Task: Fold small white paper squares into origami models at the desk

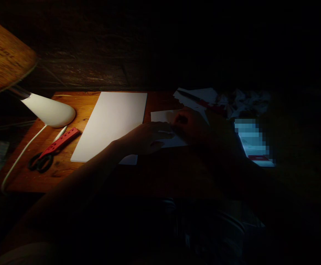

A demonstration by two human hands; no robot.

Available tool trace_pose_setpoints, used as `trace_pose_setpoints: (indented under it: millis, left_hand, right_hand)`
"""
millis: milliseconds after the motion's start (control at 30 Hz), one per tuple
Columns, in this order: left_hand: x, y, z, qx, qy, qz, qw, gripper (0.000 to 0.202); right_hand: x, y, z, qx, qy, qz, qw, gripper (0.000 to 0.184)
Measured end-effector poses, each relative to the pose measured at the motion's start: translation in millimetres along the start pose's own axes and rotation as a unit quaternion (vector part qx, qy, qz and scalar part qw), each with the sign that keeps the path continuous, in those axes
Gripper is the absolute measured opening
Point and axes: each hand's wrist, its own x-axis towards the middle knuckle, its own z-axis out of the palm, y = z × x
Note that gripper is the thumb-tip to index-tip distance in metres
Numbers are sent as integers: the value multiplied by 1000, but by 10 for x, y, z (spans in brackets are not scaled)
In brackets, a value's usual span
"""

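Fingers (164, 133) of left hand (146, 139), right hand (193, 127) on small white paper (161, 116); grip indiscernible in dark.

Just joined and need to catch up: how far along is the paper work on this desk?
Seemingly done: folded and crumpled papers lie at the far edge of the desk. In hand: the left hand and right hand rest on a small white paper. Seemingly left: the large white sheet lies flat and untouched, and the scissors lie beside the lamp.
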Motion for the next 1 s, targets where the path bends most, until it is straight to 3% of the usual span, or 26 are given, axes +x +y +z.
trace_pose_setpoints:
  millis: [400, 700, 1000]
  left_hand:
    - [2, -3, 6, -7, 3, 4, 1000, 49]
    - [8, 53, -13, -8, 14, -5, 1000, 52]
    - [11, 54, -22, 17, -28, -30, 999, 51]
  right_hand:
    - [-26, -58, -30, -13, 0, -6, 1000, 9]
    - [-279, -478, -381, -115, 23, 70, 991, 19]
    - [-85, -77, -72, -52, 15, 10, 999, 9]
